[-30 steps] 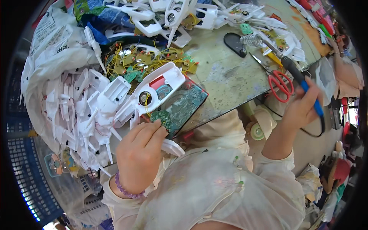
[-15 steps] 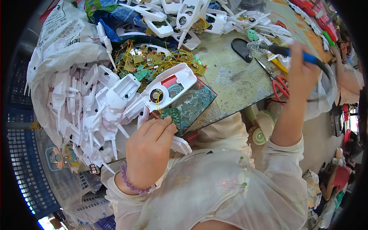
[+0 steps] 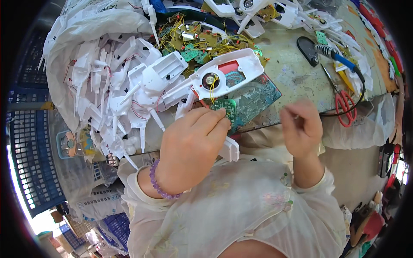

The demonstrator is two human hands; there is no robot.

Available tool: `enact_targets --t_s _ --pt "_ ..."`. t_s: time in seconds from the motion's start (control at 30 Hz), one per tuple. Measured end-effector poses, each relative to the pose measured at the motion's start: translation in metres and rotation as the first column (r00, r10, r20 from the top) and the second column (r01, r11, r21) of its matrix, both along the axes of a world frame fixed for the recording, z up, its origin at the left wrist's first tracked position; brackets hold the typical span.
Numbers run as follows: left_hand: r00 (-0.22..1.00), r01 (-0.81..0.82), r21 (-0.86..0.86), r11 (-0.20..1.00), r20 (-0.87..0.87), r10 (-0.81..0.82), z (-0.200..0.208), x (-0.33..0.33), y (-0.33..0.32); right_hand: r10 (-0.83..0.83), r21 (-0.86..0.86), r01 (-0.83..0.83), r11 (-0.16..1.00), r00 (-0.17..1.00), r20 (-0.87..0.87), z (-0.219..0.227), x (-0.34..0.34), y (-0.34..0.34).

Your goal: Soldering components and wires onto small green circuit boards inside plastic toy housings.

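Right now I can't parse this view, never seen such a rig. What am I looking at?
No robot here: a person works bare-handed. The view is from the left of two head-worn fisheye cameras looking down, so edges bend; picture left is the person's left.

The left hand holds a green circuit board beside a white housing with a round speaker. The right hand is blurred but appears empty.

On the table lie wired boards and red-handled scissors; a blue-handled iron sits in a coil stand. More white housings are heaped at the left.
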State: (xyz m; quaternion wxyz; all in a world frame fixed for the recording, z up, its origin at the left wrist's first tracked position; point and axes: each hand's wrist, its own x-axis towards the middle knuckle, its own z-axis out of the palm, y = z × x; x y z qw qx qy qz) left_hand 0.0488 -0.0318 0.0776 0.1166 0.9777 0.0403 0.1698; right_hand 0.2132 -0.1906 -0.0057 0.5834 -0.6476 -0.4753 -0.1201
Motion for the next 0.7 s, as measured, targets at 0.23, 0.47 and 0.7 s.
enact_targets --t_s 0.23,0.47,0.7 --pt "0.999 -0.021 0.008 1.0 0.036 0.021 -0.002 -0.002 0.001 0.073 -0.224 -0.042 0.974 0.988 0.133 0.034 0.036 0.078" --pt "0.996 -0.022 -0.035 0.999 0.09 0.025 -0.013 -0.009 0.006 0.05 -0.425 0.059 0.903 0.969 0.242 0.052 0.023 0.078" --pt "0.981 0.038 -0.08 0.996 0.193 -0.022 -0.027 -0.016 0.012 0.287 -0.048 -0.33 0.943 0.877 -0.387 0.053 -0.005 0.069"
